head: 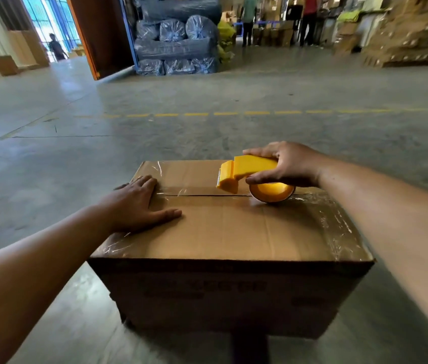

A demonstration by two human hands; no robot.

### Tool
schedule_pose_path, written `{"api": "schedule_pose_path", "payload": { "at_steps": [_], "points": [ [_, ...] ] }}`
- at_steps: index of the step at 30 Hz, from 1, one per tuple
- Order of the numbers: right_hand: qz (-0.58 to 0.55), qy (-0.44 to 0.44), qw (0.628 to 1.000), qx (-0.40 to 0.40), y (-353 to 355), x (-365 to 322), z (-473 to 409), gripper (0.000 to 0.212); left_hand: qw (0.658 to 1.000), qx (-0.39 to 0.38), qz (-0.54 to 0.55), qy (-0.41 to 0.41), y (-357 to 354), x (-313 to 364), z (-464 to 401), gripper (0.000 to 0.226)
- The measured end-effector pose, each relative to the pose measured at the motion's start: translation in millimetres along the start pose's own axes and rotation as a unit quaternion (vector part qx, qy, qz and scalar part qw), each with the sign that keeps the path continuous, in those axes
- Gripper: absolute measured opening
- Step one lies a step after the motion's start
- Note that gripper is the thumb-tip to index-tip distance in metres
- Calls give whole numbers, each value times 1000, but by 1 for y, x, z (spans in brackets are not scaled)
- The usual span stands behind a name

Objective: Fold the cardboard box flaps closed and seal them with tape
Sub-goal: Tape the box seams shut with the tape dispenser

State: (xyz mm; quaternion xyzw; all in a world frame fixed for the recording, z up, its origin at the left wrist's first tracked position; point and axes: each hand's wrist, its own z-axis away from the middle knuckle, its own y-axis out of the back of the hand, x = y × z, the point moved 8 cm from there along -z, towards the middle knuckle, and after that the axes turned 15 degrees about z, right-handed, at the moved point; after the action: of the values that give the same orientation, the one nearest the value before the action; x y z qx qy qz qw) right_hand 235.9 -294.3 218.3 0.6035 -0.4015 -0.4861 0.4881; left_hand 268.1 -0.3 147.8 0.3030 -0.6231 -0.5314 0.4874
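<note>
Yellow tape dispenser (249,176) gripped on cardboard box (223,232) seam

One wide-angle view only, worn on the head. Looks forward and down from above and behind the cardboard box (230,227), close enough that both forearms enter from the lower corners. Takes in the box top just below centre, then the concrete floor (207,101) beyond, out to distant stacked goods. Blurred and bent toward the edges.
</note>
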Motion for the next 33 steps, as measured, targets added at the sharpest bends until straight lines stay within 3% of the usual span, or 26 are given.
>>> {"api": "schedule_pose_path", "payload": {
  "at_steps": [6,10,23,33],
  "points": [
    [25,-15,1000,11,-7,1,-4,78,1000,-15,0,-19,-27,67,-21,138],
    [15,-19,999,21,-7,1,-4,81,999,27,29,-32,-35,96,-36,131],
    [22,28,998,48,2,4,1,81,998,24,54,-13,-41,92,-38,135],
    [3,-3,999,48,19,55,31,70,999,8,53,-7,-42,91,-39,139]
  ]
}}
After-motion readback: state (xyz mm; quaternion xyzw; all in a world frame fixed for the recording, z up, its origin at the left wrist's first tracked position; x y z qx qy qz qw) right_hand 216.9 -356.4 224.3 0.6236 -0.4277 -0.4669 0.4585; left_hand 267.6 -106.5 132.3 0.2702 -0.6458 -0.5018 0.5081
